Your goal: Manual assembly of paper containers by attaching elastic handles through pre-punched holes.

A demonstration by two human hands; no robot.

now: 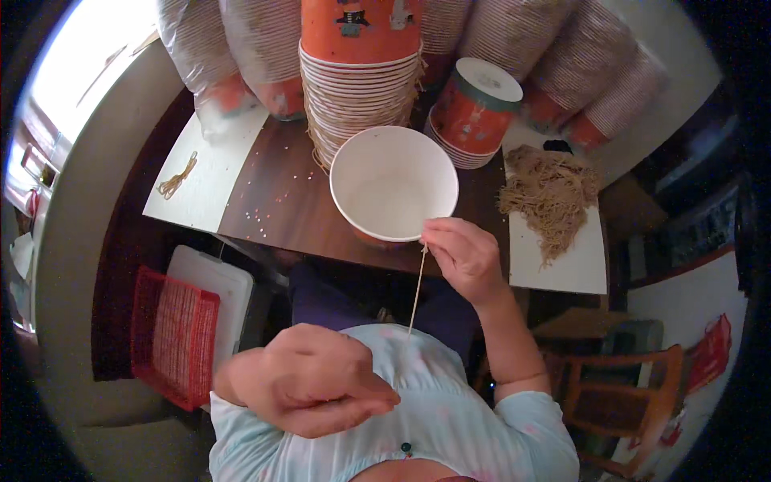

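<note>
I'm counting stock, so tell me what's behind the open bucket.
Behind the open bucket stands a tall bucket stack; part of the stack's lower front is covered.

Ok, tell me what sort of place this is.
Likely a small home or back-room workspace: a table holds a tall stack of orange paper tubs and a heap of tan strings, with plastic-wrapped stacks behind.

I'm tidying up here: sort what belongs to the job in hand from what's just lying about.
Likely part of the job:
open tub
cord pinched by the right hand
tall tub stack
tangled cords

Apparently just lying about:
red basket
wooden chair
</note>
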